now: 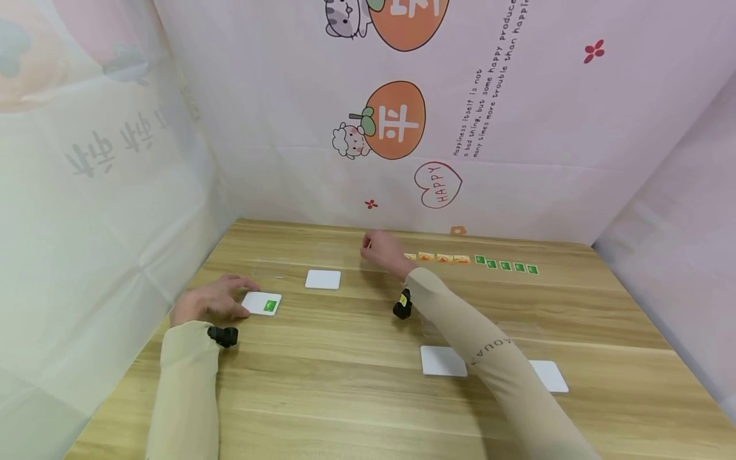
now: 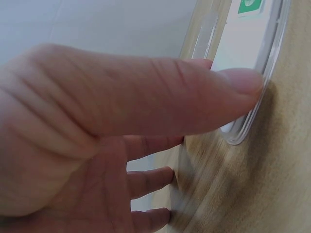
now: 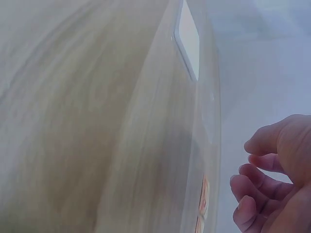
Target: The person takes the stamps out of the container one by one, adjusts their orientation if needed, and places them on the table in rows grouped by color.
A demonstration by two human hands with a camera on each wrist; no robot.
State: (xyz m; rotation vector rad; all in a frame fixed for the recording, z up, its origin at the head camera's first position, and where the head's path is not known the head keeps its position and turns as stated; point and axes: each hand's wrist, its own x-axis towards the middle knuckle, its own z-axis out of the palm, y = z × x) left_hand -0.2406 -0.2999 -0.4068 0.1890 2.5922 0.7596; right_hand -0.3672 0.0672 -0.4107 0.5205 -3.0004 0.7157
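My left hand [image 1: 215, 298] rests at the left end of a white card in a clear case [image 1: 257, 303], thumb on the near edge and index finger at the far edge. A small green picture tile [image 1: 270, 306] lies on that card, at its right side. In the left wrist view the thumb covers part of the clear rim [image 2: 236, 137]. My right hand [image 1: 384, 251] is at the back of the table, left of a row of orange picture tiles [image 1: 444, 259]. Its fingers are curled, thumb and index tips close together; I cannot tell whether they pinch anything.
Green tiles [image 1: 505, 266] continue the row rightward. Another white card [image 1: 322, 279] lies right of the left hand. Two more, one white card [image 1: 443, 361] and a white card [image 1: 551, 375] partly behind the right sleeve, lie nearer. Clear covers [image 1: 270, 267] lie behind the cards. Printed cloth walls [image 1: 517, 204] border the table.
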